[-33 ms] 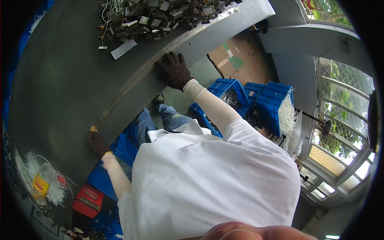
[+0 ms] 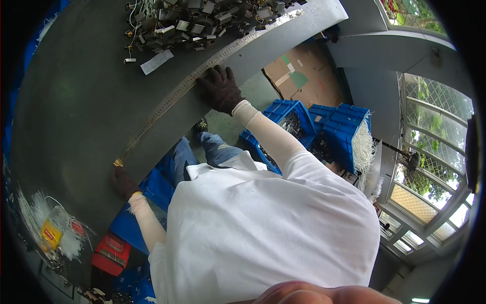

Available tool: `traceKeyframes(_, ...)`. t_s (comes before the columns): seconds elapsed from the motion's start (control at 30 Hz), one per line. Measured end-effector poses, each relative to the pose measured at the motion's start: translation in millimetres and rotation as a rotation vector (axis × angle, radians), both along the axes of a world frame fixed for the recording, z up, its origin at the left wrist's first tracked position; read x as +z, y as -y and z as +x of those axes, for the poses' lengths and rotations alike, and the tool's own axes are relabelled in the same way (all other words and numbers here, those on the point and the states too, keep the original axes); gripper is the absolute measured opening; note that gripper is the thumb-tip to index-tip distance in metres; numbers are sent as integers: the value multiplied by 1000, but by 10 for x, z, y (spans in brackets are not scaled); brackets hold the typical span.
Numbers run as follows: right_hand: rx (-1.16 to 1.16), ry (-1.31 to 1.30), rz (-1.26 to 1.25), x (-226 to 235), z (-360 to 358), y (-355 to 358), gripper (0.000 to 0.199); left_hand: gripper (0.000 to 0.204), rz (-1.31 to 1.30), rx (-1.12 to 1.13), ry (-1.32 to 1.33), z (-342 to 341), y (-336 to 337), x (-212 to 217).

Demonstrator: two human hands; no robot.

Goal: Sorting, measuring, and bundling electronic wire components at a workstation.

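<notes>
A ruler-like strip (image 2: 174,95) with fine markings runs along the grey table (image 2: 91,96). Beside it stretches a thin pale cable (image 2: 167,110), ending at the lower left in a small gold connector (image 2: 118,162). My left hand (image 2: 123,182), in a dark brown glove, is closed at that connector, its fingertips against it. In a matching glove, my right hand (image 2: 221,90) rests at the table's near edge. Its fingers are stretched out over the strip and cable, slightly apart. Whether the cable lies under those fingertips is hidden.
Small grey metal parts with cables and gold ends lie heaped (image 2: 197,23) at the far side, near a pale flat strip (image 2: 157,62). White cable ties (image 2: 71,245) lie lower left, above a red box (image 2: 111,253). Blue crates (image 2: 344,131) stand on the floor at right.
</notes>
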State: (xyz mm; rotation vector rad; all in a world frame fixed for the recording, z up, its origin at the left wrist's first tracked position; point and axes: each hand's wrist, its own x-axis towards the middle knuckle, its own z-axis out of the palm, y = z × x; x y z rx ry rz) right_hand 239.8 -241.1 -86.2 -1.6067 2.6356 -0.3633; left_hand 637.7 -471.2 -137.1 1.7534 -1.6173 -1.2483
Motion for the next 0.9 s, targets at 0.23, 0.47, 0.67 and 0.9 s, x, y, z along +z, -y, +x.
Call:
traceKeyframes(0.23,16,-31,18,-24,-18,5,61,40,79,2,8,-12,-20,44)
traceKeyframes(0.47,22,-23,62,-8,12,21,61,39,25,-38,-7,35,8,3)
traceKeyframes(0.67,161,10,-21,-239,-43,93,52,40,125,125,-134,289,11,-251)
traceKeyframes(0.9,117,-75,122,-66,-20,86,54,26,174,164,-78,19,74,62)
